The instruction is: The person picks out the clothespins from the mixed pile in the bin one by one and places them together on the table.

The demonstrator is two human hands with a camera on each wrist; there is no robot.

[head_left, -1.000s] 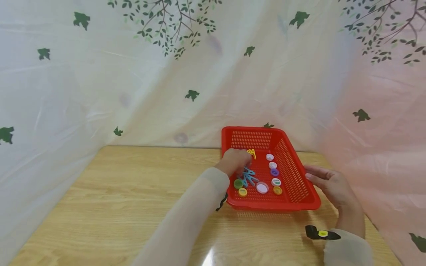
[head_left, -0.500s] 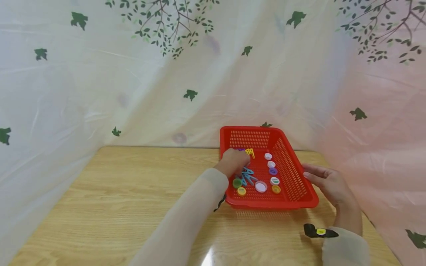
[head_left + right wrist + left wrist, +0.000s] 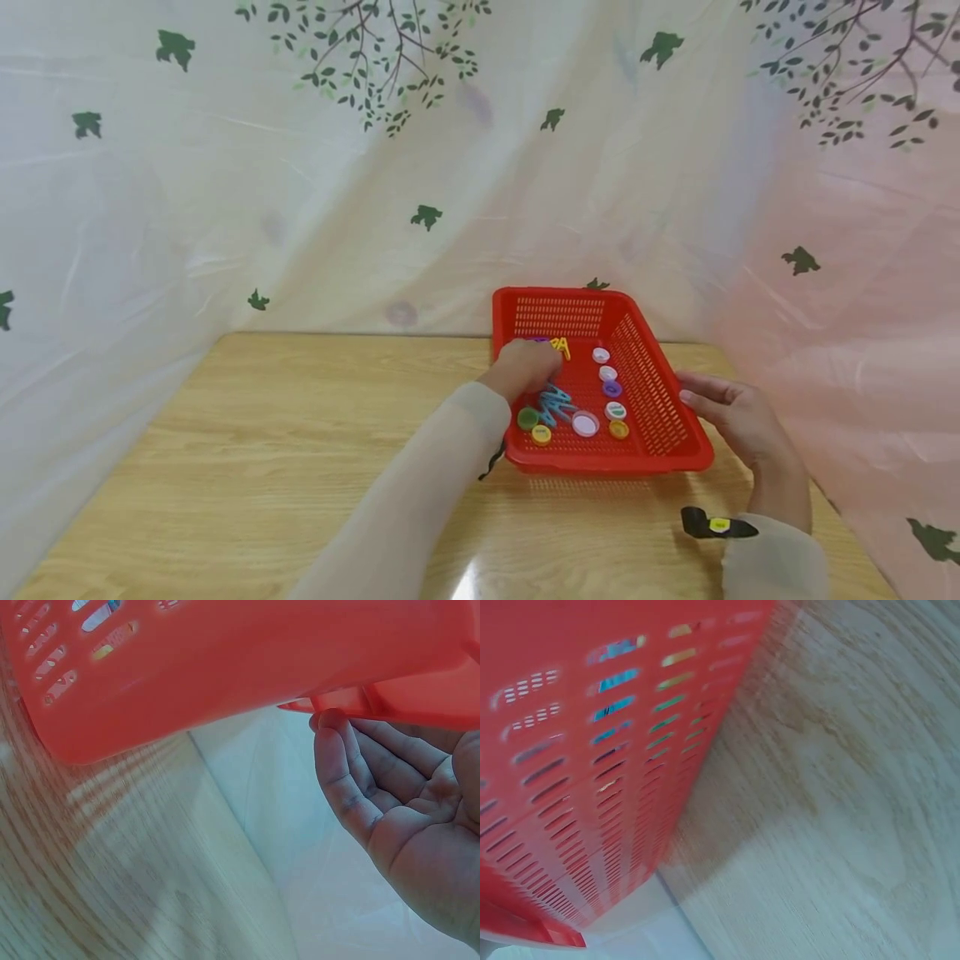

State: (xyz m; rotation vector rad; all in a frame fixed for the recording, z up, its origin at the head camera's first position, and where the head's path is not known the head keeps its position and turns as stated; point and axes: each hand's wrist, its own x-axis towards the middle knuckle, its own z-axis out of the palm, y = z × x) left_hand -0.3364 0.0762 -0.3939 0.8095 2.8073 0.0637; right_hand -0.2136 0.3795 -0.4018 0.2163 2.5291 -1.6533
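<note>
In the head view a red plastic basket (image 3: 600,463) with slotted walls stands on the table. My left hand (image 3: 523,367) reaches over its left side, fingers pointing down inside; the fingertips are hidden, so whatever they hold cannot be seen. Just in front of that hand lie light-blue clothespins (image 3: 553,405), and beyond it are yellow clothespins (image 3: 561,347). My right hand (image 3: 738,417) is at the right side, thumb and fingers pinching the basket's rim (image 3: 405,712), as the right wrist view shows. The left wrist view has only the slotted outer wall (image 3: 592,802), without the hand.
Bottle caps lie in the basket: a green cap (image 3: 528,418), a yellow cap (image 3: 541,434), a large whitish cap (image 3: 585,423), and a column with a purple cap (image 3: 612,388). A leaf-printed sheet (image 3: 337,250) hangs behind the wooden table (image 3: 300,433).
The head view has shifted slightly. Both hands and the basket keep nearly the same places; the left hand covers the items beneath it much as before.
</note>
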